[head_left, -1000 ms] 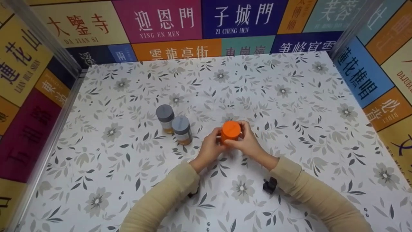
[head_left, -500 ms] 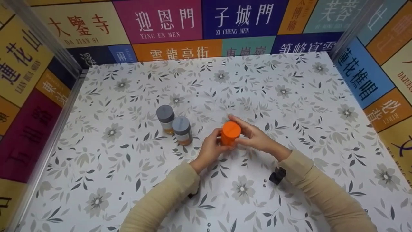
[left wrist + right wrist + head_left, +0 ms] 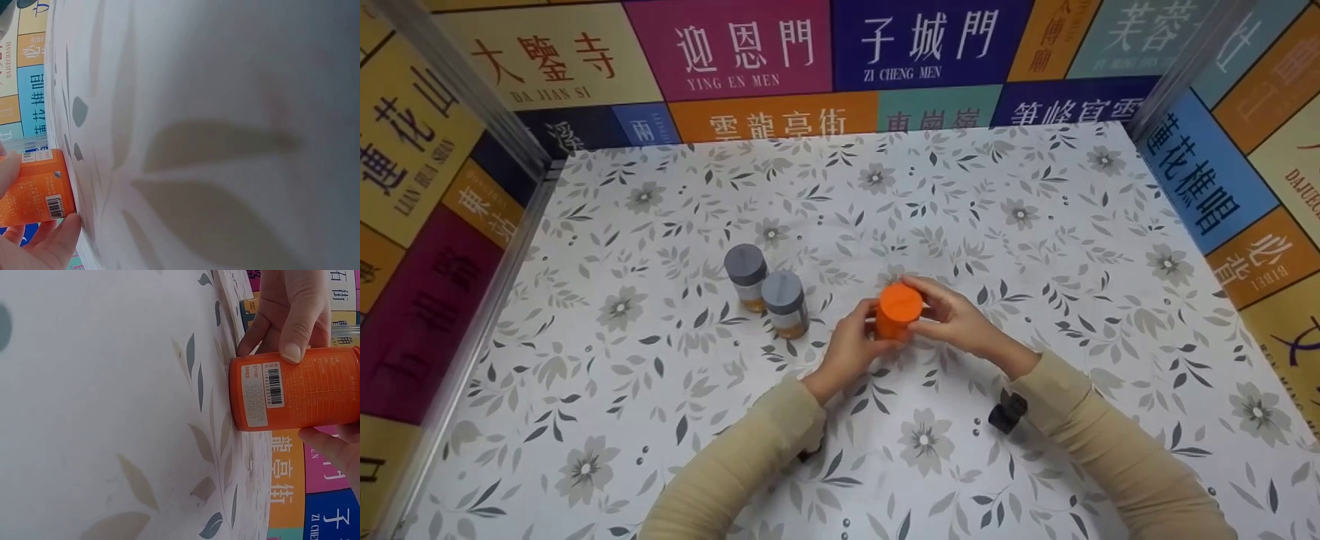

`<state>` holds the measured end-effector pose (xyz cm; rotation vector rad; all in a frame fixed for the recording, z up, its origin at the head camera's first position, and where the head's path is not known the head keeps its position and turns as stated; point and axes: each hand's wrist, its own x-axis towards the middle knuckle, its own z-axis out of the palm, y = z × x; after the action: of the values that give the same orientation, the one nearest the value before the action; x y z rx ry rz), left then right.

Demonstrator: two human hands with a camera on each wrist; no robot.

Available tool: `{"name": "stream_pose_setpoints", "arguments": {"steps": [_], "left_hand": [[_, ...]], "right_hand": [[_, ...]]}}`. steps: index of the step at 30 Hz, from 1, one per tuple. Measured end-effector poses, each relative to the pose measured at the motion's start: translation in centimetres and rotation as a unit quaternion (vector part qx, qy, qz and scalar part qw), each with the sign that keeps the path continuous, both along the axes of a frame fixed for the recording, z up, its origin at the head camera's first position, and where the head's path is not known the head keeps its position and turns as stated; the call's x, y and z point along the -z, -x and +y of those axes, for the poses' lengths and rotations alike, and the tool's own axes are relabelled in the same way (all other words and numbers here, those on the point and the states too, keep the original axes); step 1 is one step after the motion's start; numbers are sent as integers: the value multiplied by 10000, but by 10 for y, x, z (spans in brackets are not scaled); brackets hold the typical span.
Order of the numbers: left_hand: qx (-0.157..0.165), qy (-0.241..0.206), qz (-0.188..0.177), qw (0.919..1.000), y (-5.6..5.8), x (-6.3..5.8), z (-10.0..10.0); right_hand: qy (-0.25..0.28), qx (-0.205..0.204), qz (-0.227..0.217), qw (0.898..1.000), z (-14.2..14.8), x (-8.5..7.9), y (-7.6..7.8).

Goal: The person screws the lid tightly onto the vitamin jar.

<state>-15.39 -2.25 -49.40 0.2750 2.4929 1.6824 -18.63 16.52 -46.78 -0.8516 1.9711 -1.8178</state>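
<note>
An orange bottle (image 3: 894,327) with an orange cap (image 3: 901,301) stands upright on the table in the head view. My left hand (image 3: 851,343) grips its lower body from the left; in the right wrist view, the left thumb (image 3: 296,340) presses near the base, beside a white label. From the right, my right hand (image 3: 960,322) curls its fingers and thumb round the upper part at the cap. In the left wrist view, the bottle (image 3: 39,188) shows a barcode, with my left fingers (image 3: 59,242) beneath it.
Two grey-capped bottles stand close together left of the hands: a rear one (image 3: 746,274) and a front one (image 3: 785,304). The table (image 3: 660,420) has a white floral cover. Printed panels (image 3: 735,45) enclose its back and sides.
My right hand's fingers loosened and shifted right around the orange cap, then drew back in against it. The left hand and the orange bottle stay in place.
</note>
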Motion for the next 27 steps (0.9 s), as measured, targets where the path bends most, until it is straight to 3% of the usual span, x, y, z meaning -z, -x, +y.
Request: {"name": "stream_pose_setpoints", "arguments": {"steps": [7,14,18,22,27], "left_hand": [[-70,76,-52,9999,0,-2,0],[-96,88,-151,9998,0,-3,0],[-77,84,-222,9997,1,-2,0],[-68,76,-101,9999,2,1,1],[-52,23,-133,9999,1,1,2]], "right_hand": [[-326,859,394,9950,-9,3,-3],[-382,1672,-24,9852,-21,4,-10],[-469,1937,-187,9798,-25,4,-13],[-522,1609,-231,9853,-21,2,-12],[-680,455,-1,9967,-5,-2,-3]]}}
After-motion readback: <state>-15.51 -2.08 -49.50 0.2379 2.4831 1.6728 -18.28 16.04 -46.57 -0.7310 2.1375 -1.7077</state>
